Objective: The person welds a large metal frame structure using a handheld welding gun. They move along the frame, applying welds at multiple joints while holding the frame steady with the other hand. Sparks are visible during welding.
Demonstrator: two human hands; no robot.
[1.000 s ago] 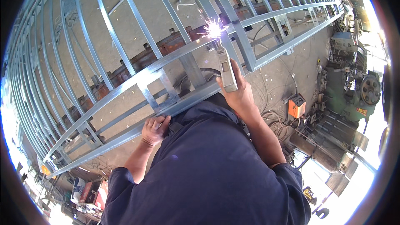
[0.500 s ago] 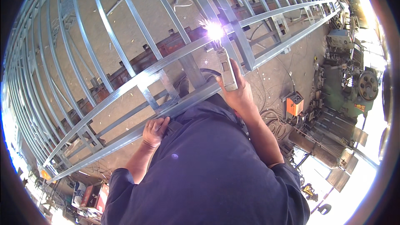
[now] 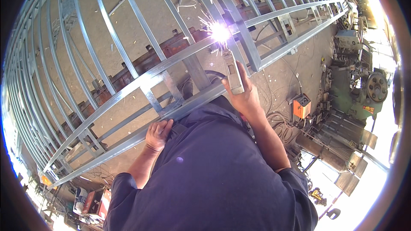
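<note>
Metal fabrication workshop. Long galvanized steel frame spanned dusty concrete floor. Welding sparks flared at frame joint. Orange welding machine with coiled cables sat on floor. Green heavy machinery and sheet metal offcuts lined sunlit edge.

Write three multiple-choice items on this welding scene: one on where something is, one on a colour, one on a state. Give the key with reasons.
1. Where does the left hand rest?
A. on the near rail of the metal frame
B. on the orange box
C. on the floor

2. What colour is the small box on the floor to the right?
A. blue
B. orange
C. white

3. What is the state of the welding holder in the right hand?
A. lying unused
B. sparking at its tip
C. wrapped in cloth

Key: 1 A, the fingers curl over the near rail. 2 B, its casing is plainly orange. 3 B, a bright spark flares where the tip meets the frame.
</note>
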